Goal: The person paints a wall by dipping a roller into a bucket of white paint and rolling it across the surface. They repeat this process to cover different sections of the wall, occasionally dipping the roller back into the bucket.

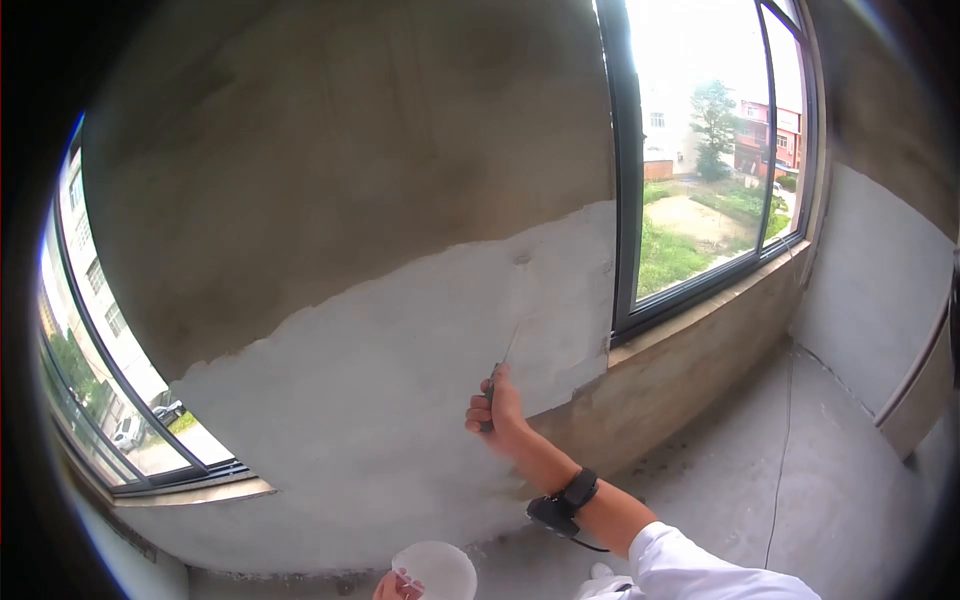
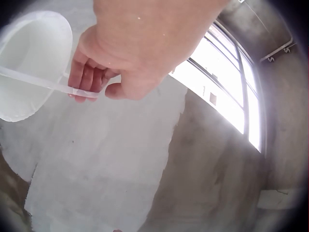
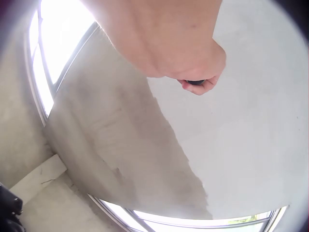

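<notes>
My right hand (image 1: 497, 405) grips the dark handle of a putty knife (image 1: 491, 398) in front of the wall. The thin blade, seen nearly edge-on, points up at the white coat (image 1: 430, 340) on the wall's lower part. In the right wrist view the hand (image 3: 193, 67) hides most of the tool, and only a bit of dark handle (image 3: 195, 82) shows. Low in the head view, my left hand (image 1: 397, 586) is beside a white plastic bucket (image 1: 448, 572). The left wrist view has its fingers curled round the bucket's strap-like handle (image 2: 53, 86).
Bare brown-grey plaster (image 1: 360, 150) lies above the white coat's ragged edge. A dark-framed window (image 1: 626, 200) stands to the right, another (image 1: 130, 350) to the left. A thin cable (image 1: 785, 440) runs across the grey floor (image 1: 720, 480).
</notes>
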Tool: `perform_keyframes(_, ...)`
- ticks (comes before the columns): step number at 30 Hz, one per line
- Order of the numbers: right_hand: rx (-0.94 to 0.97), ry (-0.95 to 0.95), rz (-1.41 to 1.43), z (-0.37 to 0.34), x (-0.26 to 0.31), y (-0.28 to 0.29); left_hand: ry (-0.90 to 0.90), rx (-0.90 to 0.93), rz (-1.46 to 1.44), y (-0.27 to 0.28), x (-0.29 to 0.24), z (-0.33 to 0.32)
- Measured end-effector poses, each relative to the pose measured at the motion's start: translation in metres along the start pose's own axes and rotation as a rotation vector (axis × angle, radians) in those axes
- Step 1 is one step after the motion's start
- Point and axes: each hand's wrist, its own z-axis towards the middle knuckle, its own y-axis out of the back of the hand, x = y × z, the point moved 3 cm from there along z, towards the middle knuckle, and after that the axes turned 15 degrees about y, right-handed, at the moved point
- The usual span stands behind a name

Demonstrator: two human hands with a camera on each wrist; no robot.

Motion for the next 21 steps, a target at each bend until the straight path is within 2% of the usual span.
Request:
perform_keyframes(2,0.036,-0.063,-0.005,-0.017,-0.037,-0.012,0.057,0.015,-0.086,0.005,-0.008,-0.007)
perform_keyframes(5,0.117,-0.186,-0.032,-0.046,-0.084,-0.031,0.147,-0.06,-0.233,0.01,-0.025,-0.018)
perform_keyframes(10,0.202,-0.358,0.005,-0.074,-0.124,-0.044,0.116,-0.139,-0.233,0.026,-0.032,-0.034)
perform_keyframes(15,0.306,-0.523,0.156,-0.075,-0.109,-0.047,0.143,-0.219,-0.2,0.033,-0.031,-0.037)
perform_keyframes(21,0.284,-0.508,0.254,-0.058,-0.044,0.007,0.193,-0.363,-0.194,0.03,-0.032,-0.043)
